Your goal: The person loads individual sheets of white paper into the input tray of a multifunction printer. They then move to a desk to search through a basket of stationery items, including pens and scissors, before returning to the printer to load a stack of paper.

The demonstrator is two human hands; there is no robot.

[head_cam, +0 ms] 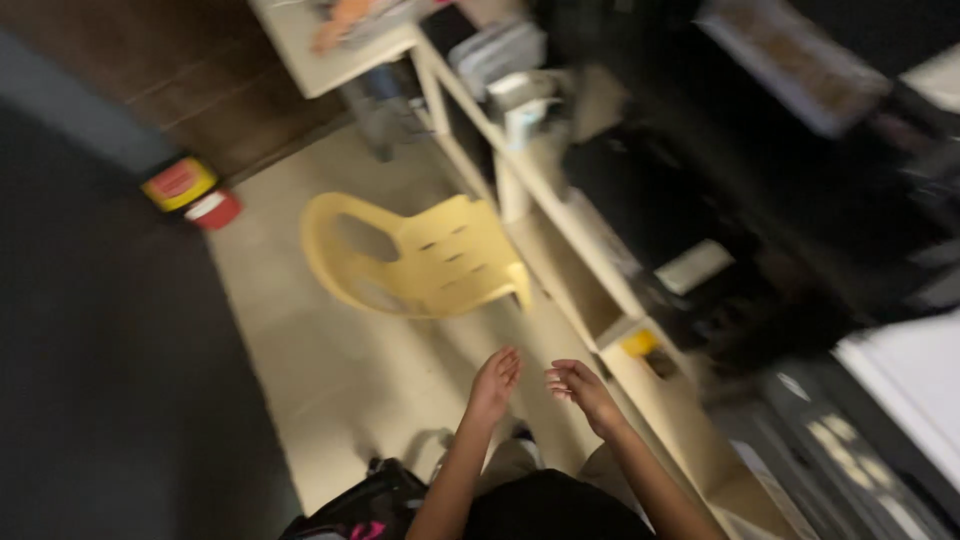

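Both hands hang empty over the pale floor (pixel 330 370), the left hand (pixel 494 384) and right hand (pixel 580 388) with fingers loosely released. The yellow plastic chair (pixel 430 260) stands just beyond them, beside the cream shelf unit (pixel 560 225), whose compartments hold blurred items.

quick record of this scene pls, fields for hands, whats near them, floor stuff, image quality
left hand: left hand raised, fingers loosely open, holds nothing
right hand: right hand raised beside it, fingers curled, holds nothing
hands apart or touching: apart, small gap
nearest thing: yellow plastic chair on the pale floor, ahead of the hands
right side: pale shelf unit with a small yellow object
far left: red and yellow container
image quality: motion-blurred, small details unclear
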